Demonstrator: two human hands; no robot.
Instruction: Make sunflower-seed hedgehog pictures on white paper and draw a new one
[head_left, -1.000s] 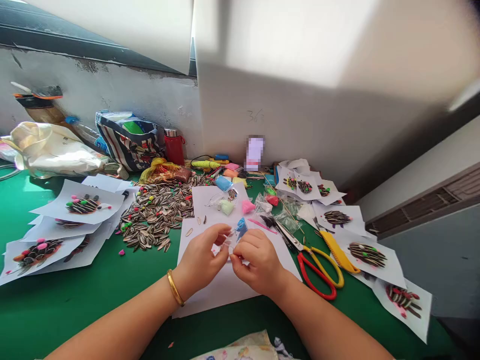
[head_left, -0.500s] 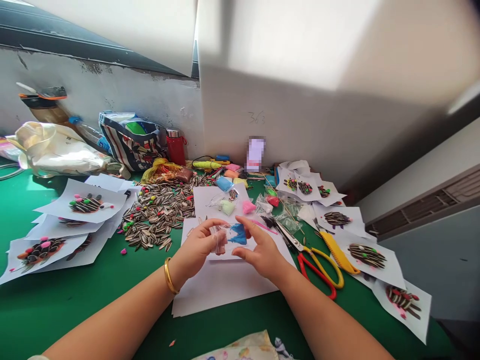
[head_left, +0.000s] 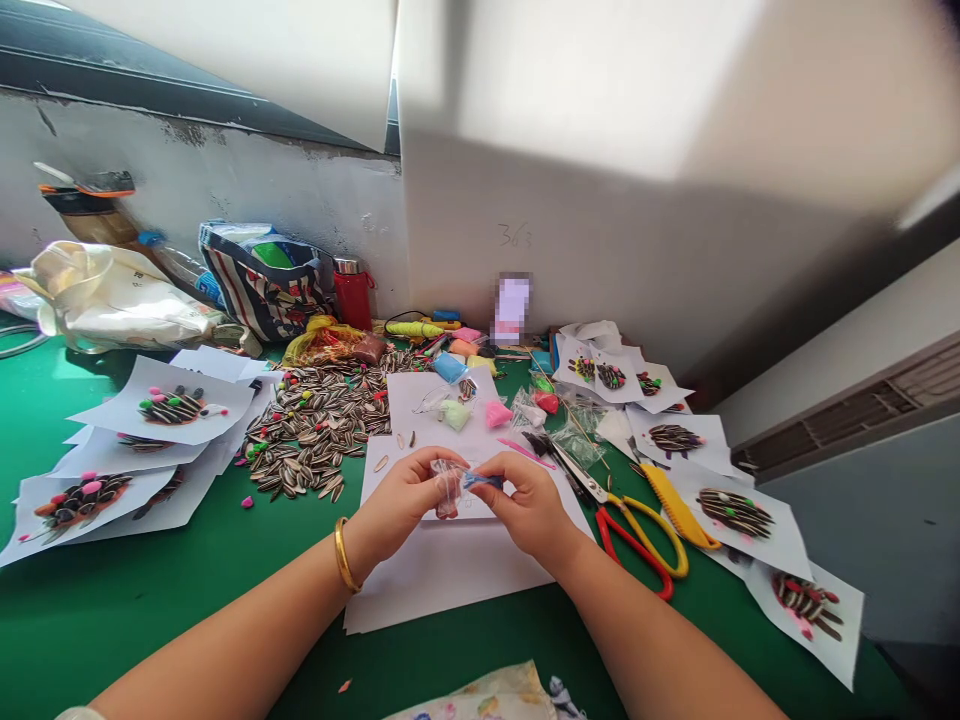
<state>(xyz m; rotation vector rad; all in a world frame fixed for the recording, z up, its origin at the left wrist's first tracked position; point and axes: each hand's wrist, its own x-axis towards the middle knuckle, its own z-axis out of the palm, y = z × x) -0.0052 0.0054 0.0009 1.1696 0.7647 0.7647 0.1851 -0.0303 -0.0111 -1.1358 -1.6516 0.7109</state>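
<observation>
Over the white paper (head_left: 442,570), my left hand (head_left: 409,500) pinches the clear crinkled end of a small plastic bag (head_left: 448,482). My right hand (head_left: 529,500) is closed on the bag's blue part (head_left: 482,480), thumb and fingers pressed together. Between the hands the plastic looks twisted, and much of the blue lies behind the right fingers. Beyond them, a pale green lump (head_left: 454,414) and a pink lump (head_left: 498,413) in plastic rest on paper. A few loose seeds (head_left: 382,463) lie left of my hands.
Striped seeds (head_left: 307,430) are heaped at left centre. Scissors (head_left: 637,520) and a yellow cutter (head_left: 675,505) lie to the right. Papers with seed figures (head_left: 172,408) flank both sides. A red bottle (head_left: 352,295), a striped bag (head_left: 262,285) and a phone (head_left: 511,310) stand along the wall.
My right fingers, apart around the blue part before, have closed on it. The blue part has turned and shows narrower. My left hand has shifted slightly right and still holds the clear plastic.
</observation>
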